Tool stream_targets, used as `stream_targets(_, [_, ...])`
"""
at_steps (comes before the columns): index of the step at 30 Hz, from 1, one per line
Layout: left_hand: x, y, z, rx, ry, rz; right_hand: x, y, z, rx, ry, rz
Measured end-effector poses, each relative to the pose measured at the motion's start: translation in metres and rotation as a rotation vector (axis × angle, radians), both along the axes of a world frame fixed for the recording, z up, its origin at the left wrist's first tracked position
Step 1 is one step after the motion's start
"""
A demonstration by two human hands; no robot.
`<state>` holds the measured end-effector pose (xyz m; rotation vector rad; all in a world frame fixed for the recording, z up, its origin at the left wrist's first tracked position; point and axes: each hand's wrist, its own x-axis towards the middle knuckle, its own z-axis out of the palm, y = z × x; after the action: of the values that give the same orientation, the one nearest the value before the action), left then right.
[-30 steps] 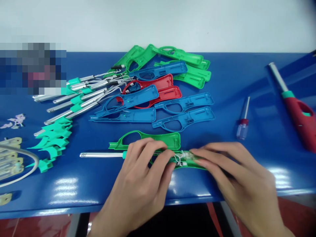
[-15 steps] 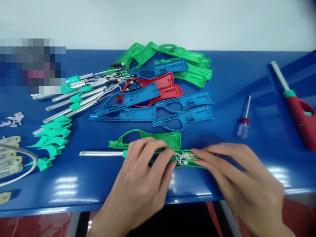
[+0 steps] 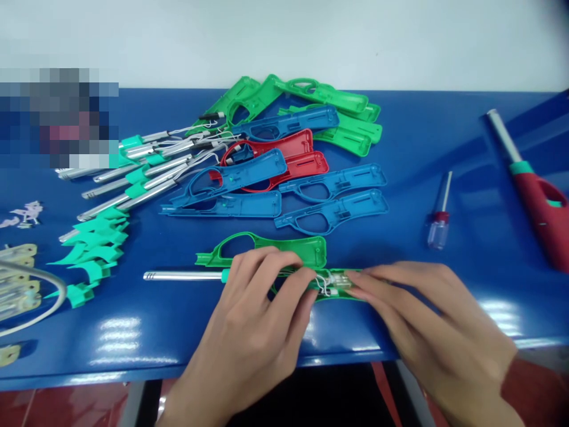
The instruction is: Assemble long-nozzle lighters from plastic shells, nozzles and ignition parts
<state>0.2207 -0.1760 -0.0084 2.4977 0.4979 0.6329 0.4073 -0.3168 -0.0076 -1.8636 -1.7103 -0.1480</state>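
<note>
My left hand is closed around a green lighter casing half lying on the table, its fingers covering the trigger area. From the casing's left end a silver metal tube with a teal collar sticks out. White wires loop out beside my left fingertips. At the casing's right end, my right hand pinches a clear fuel tank, which sits at least partly inside the shell. Just behind lies another green casing half, hollow side up, close to my left knuckles.
Several blue casing halves, red ones and green ones lie behind. At left are metal tubes with wires, teal pieces and clear tanks. A screwdriver and a red lighter lie right.
My right hand has shifted very slightly, its fingertips still at the clear tank. My left hand and the casing have stayed in place.
</note>
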Motion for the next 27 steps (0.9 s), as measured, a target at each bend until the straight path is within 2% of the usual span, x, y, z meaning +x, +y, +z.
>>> stream_targets(5, [-0.0007,0.0005,0.0005,-0.006,0.003,0.0,-0.0028,-0.0018,-0.0054,0.055,-0.018,-0.054])
stream_targets(13, [0.0022,0.0014,-0.0001,-0.008,-0.008,-0.001,-0.0034,0.0002,0.001,0.053,-0.014,-0.04])
stream_targets(20, [0.0008,0.0006,0.0005,-0.012,-0.002,0.003,-0.0045,-0.0031,-0.0075,0.072,-0.009,-0.078])
stream_targets(27, [0.0013,0.0011,0.0004,-0.002,-0.011,0.005,-0.0017,-0.0007,0.0001,0.027,-0.005,-0.059])
